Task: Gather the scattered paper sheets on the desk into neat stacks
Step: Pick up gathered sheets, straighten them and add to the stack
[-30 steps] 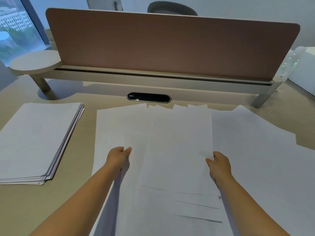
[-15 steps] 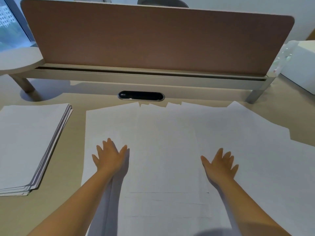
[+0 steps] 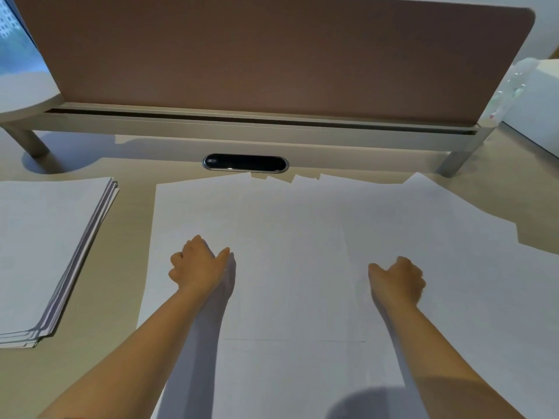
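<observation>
One stack sits gathered at table left, while the overlapping loose sheets across the middle and right remain unsquared; left hand and right hand, fingers curled, rest on them.

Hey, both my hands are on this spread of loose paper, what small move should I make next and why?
Probably slide both hands inward to square the loose sheets. Your left hand and right hand sit either side of the middle sheets, whose far edges are jagged and fanned, unlike the neat stack on the left.
</observation>
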